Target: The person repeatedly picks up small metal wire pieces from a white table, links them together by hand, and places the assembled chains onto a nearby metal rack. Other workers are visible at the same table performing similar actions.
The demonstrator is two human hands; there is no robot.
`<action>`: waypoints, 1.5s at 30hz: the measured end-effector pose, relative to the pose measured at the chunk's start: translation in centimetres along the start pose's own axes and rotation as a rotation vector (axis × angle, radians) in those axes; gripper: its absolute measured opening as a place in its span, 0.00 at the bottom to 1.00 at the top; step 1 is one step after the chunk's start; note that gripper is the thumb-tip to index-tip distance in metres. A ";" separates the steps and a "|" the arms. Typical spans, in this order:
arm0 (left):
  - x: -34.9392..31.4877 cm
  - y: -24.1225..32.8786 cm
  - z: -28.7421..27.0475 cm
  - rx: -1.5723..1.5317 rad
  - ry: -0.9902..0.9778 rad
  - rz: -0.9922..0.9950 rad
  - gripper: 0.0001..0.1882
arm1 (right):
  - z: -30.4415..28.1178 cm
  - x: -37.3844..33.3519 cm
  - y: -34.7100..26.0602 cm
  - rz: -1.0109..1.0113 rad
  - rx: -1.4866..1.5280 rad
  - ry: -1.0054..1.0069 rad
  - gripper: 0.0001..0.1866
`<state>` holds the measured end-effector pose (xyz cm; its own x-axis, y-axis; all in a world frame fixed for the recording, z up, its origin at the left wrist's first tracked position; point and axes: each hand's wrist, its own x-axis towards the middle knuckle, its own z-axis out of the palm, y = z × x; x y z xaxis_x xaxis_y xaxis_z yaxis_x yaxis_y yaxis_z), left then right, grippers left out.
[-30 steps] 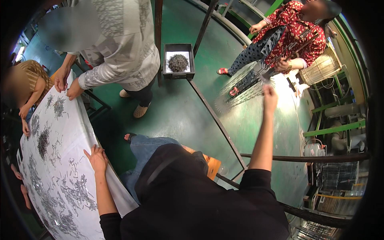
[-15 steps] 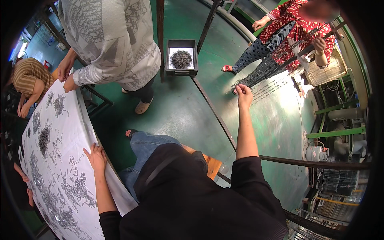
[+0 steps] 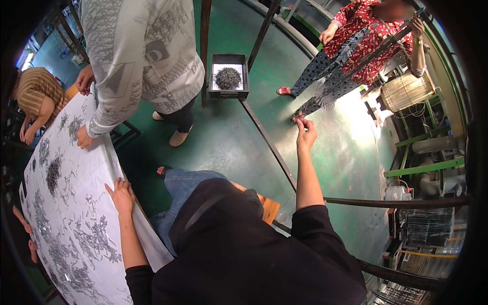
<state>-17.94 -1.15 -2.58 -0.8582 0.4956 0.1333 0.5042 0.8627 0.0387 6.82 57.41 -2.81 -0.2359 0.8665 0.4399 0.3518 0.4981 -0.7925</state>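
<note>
My left hand point(image 3: 122, 197) lies with fingers spread on the near edge of a white-covered table point(image 3: 109, 170). Many small, thin grey-black pieces point(image 3: 94, 236) are scattered over that cover, with a denser dark heap point(image 3: 54, 175) farther up. Out over the floor to the right, my right hand point(image 3: 306, 134) is raised, thumb and fingertips pinched together. What sits between those fingertips is too small to make out. Beyond it, a person in a red patterned top holds a long dark bar point(image 3: 376, 53).
A black tray point(image 3: 229, 94) with a mound of dark pieces point(image 3: 228, 78) stands ahead. Dark metal frame bars point(image 3: 269, 145) cross in front and to the right. A person in a grey patterned top point(image 3: 145, 56) leans over the table; others sit along its far side. Machinery point(image 3: 427, 223) lines the right.
The dark strands by my right hand have swung away toward the person in red, whose bar is lifted. My right hand shifted slightly left. The grey-topped person's near hand moved lower over the table.
</note>
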 end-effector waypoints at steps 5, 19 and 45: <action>0.0 0.0 -0.1 -0.021 0.023 0.000 0.07 | -2.1 -0.6 -0.8 -0.014 -0.119 0.071 0.08; -0.1 0.4 0.4 0.072 -0.052 -0.099 0.07 | -4.5 -0.8 -1.1 -0.197 -0.163 -0.027 0.11; -0.4 1.5 -0.9 -0.171 -0.013 -0.177 0.07 | 11.9 -13.3 -27.6 -0.470 0.386 -0.879 0.04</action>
<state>-16.77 -0.12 -1.71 -0.9353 0.3404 0.0971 0.3538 0.9073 0.2271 -10.47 31.76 8.16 -0.8978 0.1857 0.3994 -0.2189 0.5988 -0.7704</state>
